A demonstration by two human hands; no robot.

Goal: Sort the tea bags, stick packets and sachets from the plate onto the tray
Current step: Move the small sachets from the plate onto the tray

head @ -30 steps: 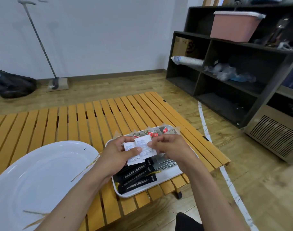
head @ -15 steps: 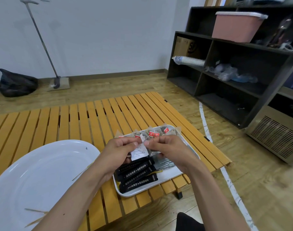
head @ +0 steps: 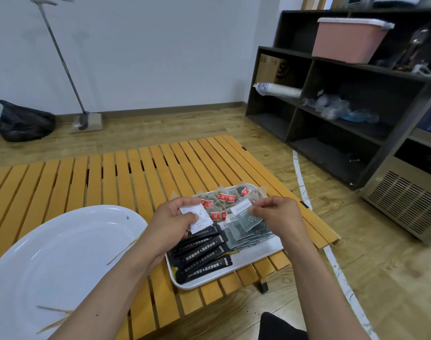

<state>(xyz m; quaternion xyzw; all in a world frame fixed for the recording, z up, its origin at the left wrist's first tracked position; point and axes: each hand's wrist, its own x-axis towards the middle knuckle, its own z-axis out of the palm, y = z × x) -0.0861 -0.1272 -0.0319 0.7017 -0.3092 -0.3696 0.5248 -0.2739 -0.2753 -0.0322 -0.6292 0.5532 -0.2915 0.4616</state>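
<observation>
1. the left hand (head: 171, 223) pinches a white sachet (head: 197, 217) above the tray (head: 256, 260).
2. the right hand (head: 275, 214) pinches a grey sachet (head: 246, 214) over the grey pile (head: 248, 235).
3. tea bags (head: 224, 198) fill the tray's far end, black stick packets (head: 202, 256) its near end.
4. the white plate (head: 62, 261) holds only thin sticks; sorting looks nearly finished.
5. next, each sachet needs laying on its matching pile.

Glossy white plate (head: 62, 253) and smooth white tray (head: 263, 251) sit on a slatted wooden table (head: 111, 177).
</observation>
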